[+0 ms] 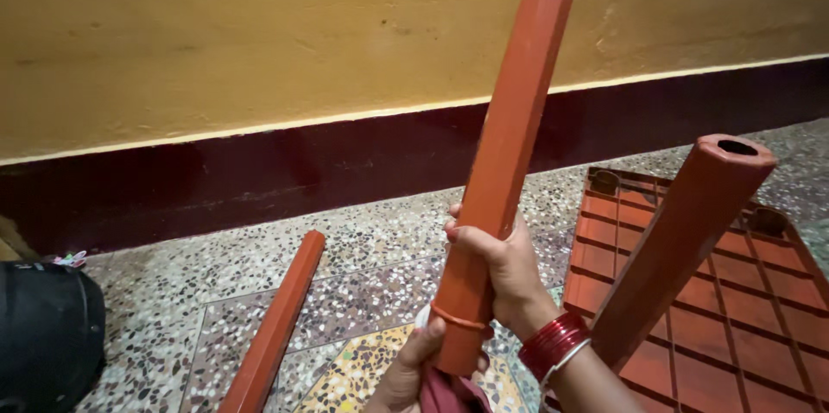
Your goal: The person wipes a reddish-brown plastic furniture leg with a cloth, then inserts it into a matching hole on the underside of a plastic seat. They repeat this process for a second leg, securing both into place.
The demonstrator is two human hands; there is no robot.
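My right hand [505, 270], with red bangles at the wrist, grips a long red-brown plastic leg [509, 119] near its lower end. The leg tilts up and to the right, past the top of the frame. Below it, my left hand [404, 374] holds a maroon cloth [453, 394] against the leg's bottom end, thumb on the plastic. Most of the left hand is cut off by the frame's edge.
An upturned red-brown plastic table [743, 327] lies at the right with one hollow leg [682, 240] standing in it. Another loose leg [276, 327] lies on the speckled floor at the left. A black object [43, 335] sits at the far left, by the yellow wall [216, 33].
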